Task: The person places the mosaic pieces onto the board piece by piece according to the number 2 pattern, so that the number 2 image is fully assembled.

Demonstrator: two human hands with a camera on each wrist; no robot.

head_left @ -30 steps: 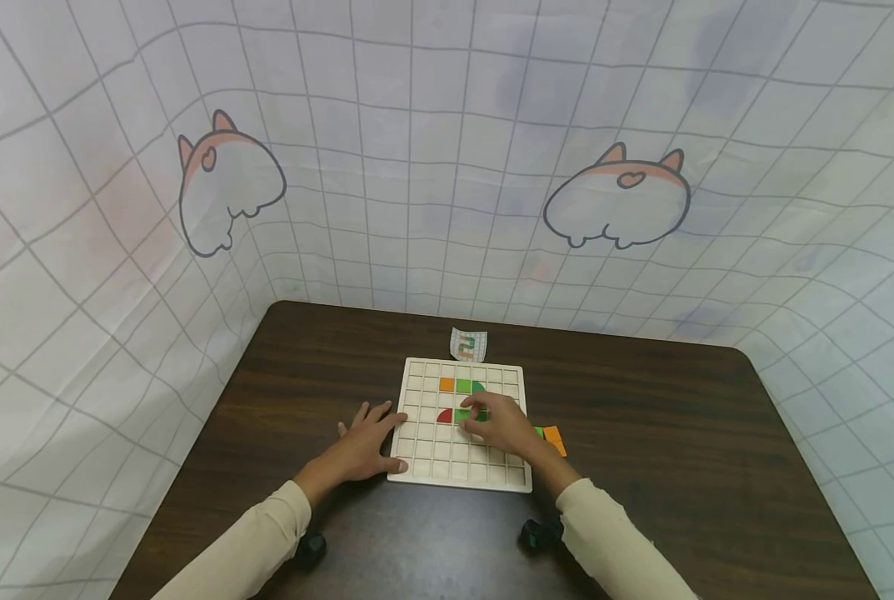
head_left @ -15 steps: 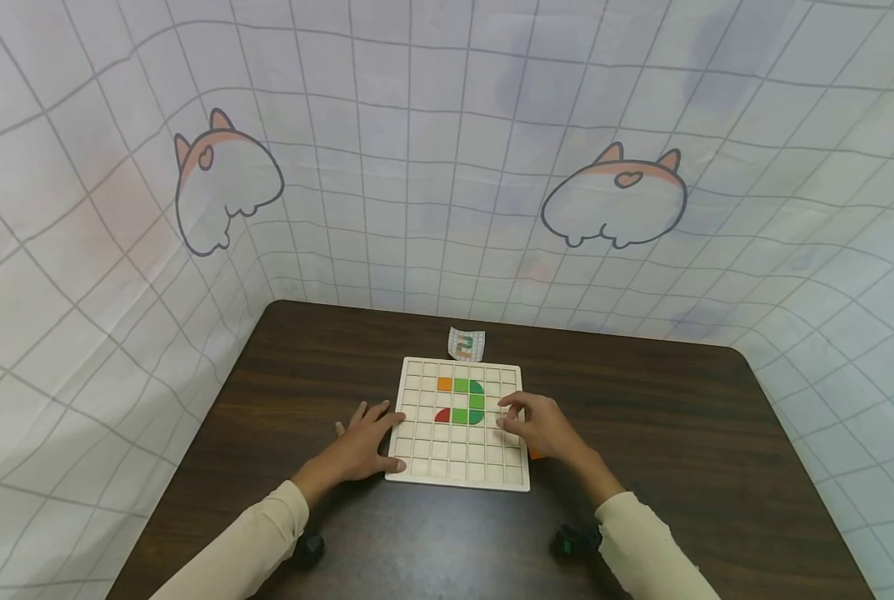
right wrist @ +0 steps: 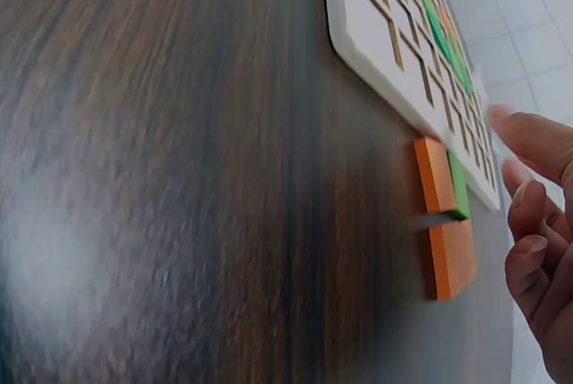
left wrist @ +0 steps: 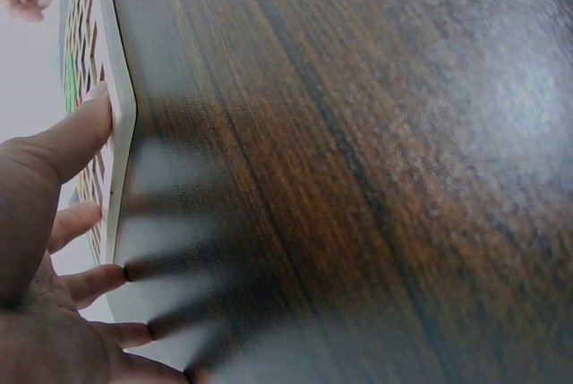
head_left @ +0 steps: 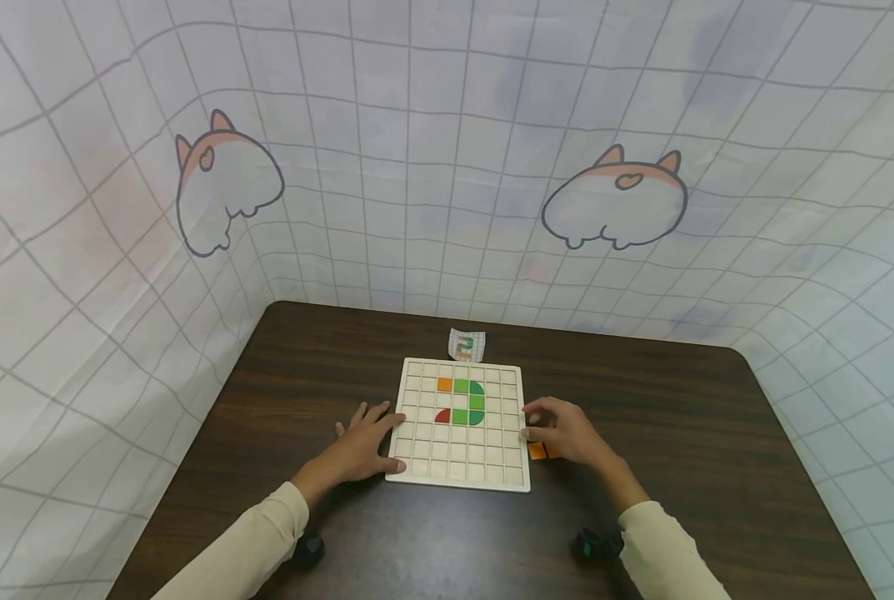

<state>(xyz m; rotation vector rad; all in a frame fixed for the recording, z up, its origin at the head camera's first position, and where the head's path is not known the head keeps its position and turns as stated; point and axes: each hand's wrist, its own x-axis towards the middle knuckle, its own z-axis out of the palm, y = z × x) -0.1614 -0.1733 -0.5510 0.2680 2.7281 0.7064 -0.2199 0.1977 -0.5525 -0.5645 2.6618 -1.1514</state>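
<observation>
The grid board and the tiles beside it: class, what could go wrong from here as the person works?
The two loose orange tiles and the loose green tile lie close together beside the board, so if the right hand picks one up, it might knock another. The left hand touches the board's left edge; a careless shift there could perhaps slide the board.

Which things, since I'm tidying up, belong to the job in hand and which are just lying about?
Job:
- pale grid board
- coloured pieces set in it
- loose orange pieces beside it
- loose green piece
- printed card beyond it, probably the pattern

Just surroundings:
- dark table
- patterned backdrop
</observation>
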